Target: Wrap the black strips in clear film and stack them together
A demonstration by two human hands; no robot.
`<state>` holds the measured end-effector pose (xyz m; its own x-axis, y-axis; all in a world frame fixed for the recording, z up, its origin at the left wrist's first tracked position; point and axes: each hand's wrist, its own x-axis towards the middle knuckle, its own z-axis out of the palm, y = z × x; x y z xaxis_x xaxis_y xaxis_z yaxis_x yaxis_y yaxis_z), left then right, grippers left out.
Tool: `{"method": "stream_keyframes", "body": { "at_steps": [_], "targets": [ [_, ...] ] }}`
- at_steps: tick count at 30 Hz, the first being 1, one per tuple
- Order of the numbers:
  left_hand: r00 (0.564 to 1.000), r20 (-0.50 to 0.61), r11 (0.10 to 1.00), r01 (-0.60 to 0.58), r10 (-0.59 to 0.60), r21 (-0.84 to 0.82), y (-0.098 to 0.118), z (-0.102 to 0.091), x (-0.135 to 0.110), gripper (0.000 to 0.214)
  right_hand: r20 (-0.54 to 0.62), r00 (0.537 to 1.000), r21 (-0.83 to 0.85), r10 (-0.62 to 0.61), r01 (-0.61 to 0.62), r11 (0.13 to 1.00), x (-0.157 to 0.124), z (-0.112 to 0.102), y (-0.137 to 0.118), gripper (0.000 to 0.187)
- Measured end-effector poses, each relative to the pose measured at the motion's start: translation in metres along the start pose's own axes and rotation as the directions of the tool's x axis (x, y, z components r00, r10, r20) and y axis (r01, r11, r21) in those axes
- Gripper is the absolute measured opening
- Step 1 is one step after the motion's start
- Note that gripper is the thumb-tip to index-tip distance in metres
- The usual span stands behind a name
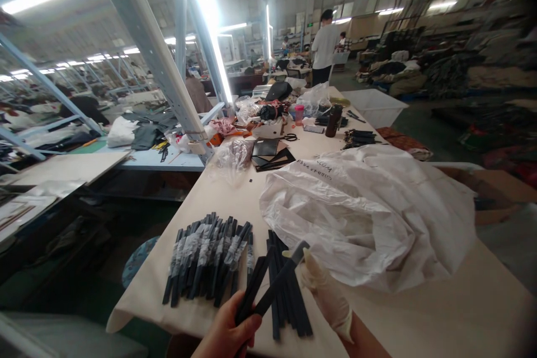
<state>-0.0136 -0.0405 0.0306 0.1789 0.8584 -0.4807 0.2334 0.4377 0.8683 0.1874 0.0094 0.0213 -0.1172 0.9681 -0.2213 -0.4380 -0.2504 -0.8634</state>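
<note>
My bare left hand [232, 324] is closed around the lower ends of a few flat dark fabric strips [255, 285], which fan out upward. One strip [282, 279] slants to the upper right. At its far end is my right hand [325, 293] in a pale glove, with glove showing on both sides of the strip; the fingers look closed on it, partly hidden. Beneath the hands, loose dark strips [289, 302] lie on the cloth-covered table [210, 190]. Left of them sits a pile of dark strip bundles [207, 257], wrapped in whitish, see-through bands.
A large white plastic sack [369, 212] spreads over the table's right side. Farther back are a clear bag [232, 159], scissors [290, 137], a dark bottle [334, 121] and a pink-lidded bottle [298, 115]. A slanted metal post [155, 45] rises at left. A person [325, 45] stands beyond.
</note>
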Motion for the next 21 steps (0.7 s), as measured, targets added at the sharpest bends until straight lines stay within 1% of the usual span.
{"method": "stream_keyframes", "body": {
  "at_steps": [1, 2, 3, 4, 6, 8, 9, 10, 11, 13, 15, 16, 17, 19, 21],
  "targets": [
    [1.000, -0.005, 1.000, 0.011, -0.011, 0.015, -0.001, 0.002, 0.002, 0.047, -0.065, 0.998, 0.030, -0.016, 0.018, 0.999, 0.001, 0.002, 0.002, 0.039],
    [1.000, -0.022, 1.000, 0.005, -0.005, 0.023, -0.002, 0.004, 0.005, 0.046, -0.107, 0.994, 0.035, -0.015, 0.019, 0.999, 0.002, 0.006, 0.006, 0.037],
    [0.999, -0.049, 1.000, -0.019, 0.020, 0.023, -0.002, 0.006, 0.008, 0.046, -0.122, 0.992, 0.021, 0.005, -0.003, 1.000, 0.002, 0.013, 0.012, 0.036],
    [0.995, -0.085, 0.998, -0.057, 0.059, 0.018, -0.001, 0.008, 0.012, 0.046, -0.108, 0.993, -0.006, 0.045, -0.046, 0.999, 0.000, 0.020, 0.020, 0.035],
    [0.980, -0.152, 0.991, -0.131, 0.131, 0.006, 0.003, 0.010, 0.019, 0.049, -0.043, 0.987, -0.075, 0.157, -0.159, 0.984, -0.004, 0.032, 0.037, 0.038],
    [0.977, -0.161, 0.991, -0.137, 0.137, 0.010, 0.004, 0.007, 0.021, 0.051, 0.009, 0.974, -0.092, 0.227, -0.225, 0.970, -0.005, 0.035, 0.047, 0.039],
    [0.981, -0.150, 0.993, -0.119, 0.121, 0.022, 0.002, 0.004, 0.020, 0.050, 0.020, 0.973, -0.060, 0.229, -0.227, 0.972, -0.003, 0.032, 0.047, 0.039],
    [0.986, -0.134, 0.995, -0.097, 0.101, 0.037, 0.000, 0.001, 0.018, 0.047, 0.018, 0.979, 0.000, 0.205, -0.205, 0.979, 0.002, 0.027, 0.044, 0.039],
    [0.990, -0.118, 0.996, -0.075, 0.081, 0.053, -0.004, -0.001, 0.017, 0.043, -0.003, 0.985, 0.073, 0.173, -0.172, 0.982, 0.008, 0.022, 0.038, 0.038],
    [0.992, -0.110, 0.995, -0.058, 0.066, 0.079, -0.010, -0.002, 0.016, 0.036, -0.081, 0.990, 0.188, 0.114, -0.097, 0.977, 0.021, 0.012, 0.027, 0.037],
    [0.991, -0.119, 0.995, -0.058, 0.068, 0.085, -0.013, 0.001, 0.019, 0.034, -0.149, 0.984, 0.210, 0.094, -0.062, 0.976, 0.031, 0.012, 0.025, 0.037],
    [0.989, -0.129, 0.995, -0.061, 0.071, 0.080, -0.012, 0.003, 0.022, 0.034, -0.156, 0.983, 0.196, 0.100, -0.069, 0.978, 0.033, 0.016, 0.029, 0.038],
    [0.987, -0.140, 0.995, -0.067, 0.077, 0.072, -0.010, 0.005, 0.026, 0.034, -0.141, 0.983, 0.173, 0.115, -0.090, 0.981, 0.032, 0.021, 0.036, 0.040],
    [0.981, -0.170, 0.995, -0.090, 0.095, 0.037, -0.006, 0.008, 0.034, 0.036, -0.073, 0.984, 0.103, 0.164, -0.156, 0.982, 0.026, 0.031, 0.056, 0.044],
    [0.973, -0.195, 0.992, -0.125, 0.121, -0.006, -0.005, 0.006, 0.039, 0.041, -0.008, 0.975, 0.007, 0.222, -0.222, 0.975, 0.017, 0.036, 0.070, 0.044]
  ]
}}
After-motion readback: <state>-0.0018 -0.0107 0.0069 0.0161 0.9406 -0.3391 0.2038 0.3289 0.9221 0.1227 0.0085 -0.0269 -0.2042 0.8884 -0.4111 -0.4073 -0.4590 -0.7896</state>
